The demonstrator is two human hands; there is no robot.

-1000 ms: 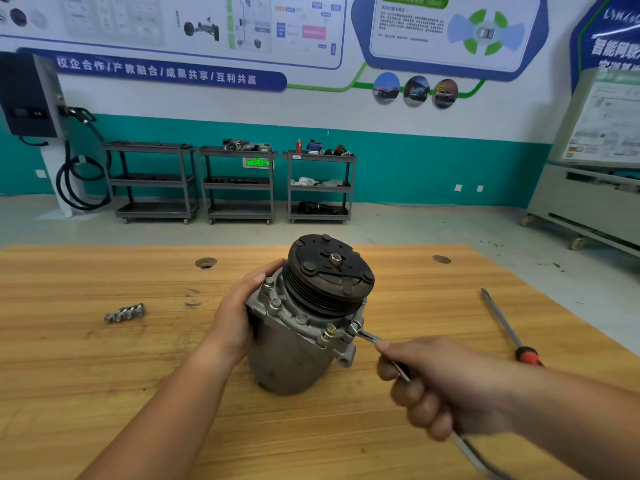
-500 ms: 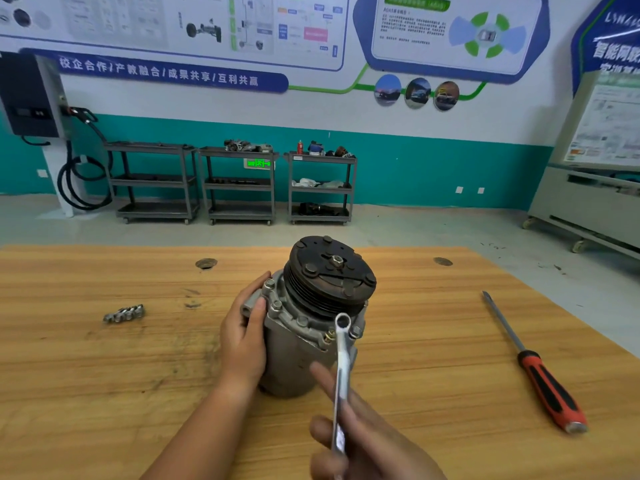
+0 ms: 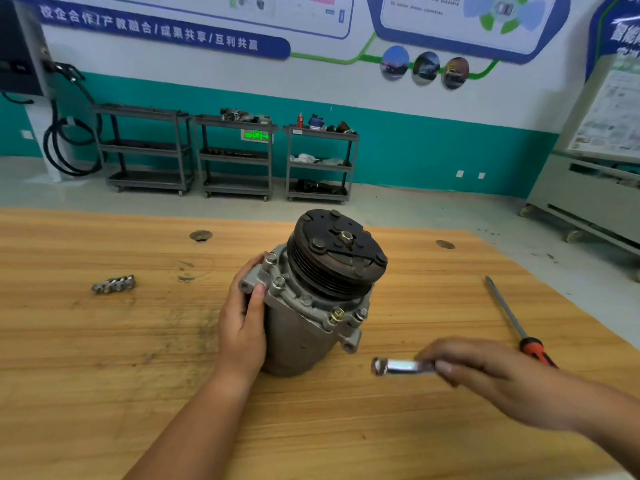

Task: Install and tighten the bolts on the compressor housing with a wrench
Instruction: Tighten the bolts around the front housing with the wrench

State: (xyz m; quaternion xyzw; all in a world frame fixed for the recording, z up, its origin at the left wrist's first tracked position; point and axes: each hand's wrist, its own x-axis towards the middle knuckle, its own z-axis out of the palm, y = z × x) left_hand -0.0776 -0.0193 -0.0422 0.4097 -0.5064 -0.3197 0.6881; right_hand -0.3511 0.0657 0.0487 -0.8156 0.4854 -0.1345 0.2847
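Note:
A grey compressor (image 3: pixel 304 323) with a black pulley on top stands upright on the wooden table (image 3: pixel 86 358). Several bolts sit around its housing flange; a brass-coloured bolt (image 3: pixel 336 315) at the front stands higher than the others. My left hand (image 3: pixel 242 327) grips the housing's left side. My right hand (image 3: pixel 485 372) holds a silver wrench (image 3: pixel 401 366), blurred, low and to the right of the compressor, its ring end pointing left and clear of the bolts.
A small pile of loose bolts (image 3: pixel 113 284) lies on the table to the left. A red-handled screwdriver (image 3: pixel 516 323) lies at the right near the table's edge. Grey shelving carts (image 3: pixel 235 157) stand against the far wall.
My right hand has taken the wrench off the front bolt and swung it down to the right, away from the compressor. The camera has tilted down a little. My left hand stays put.

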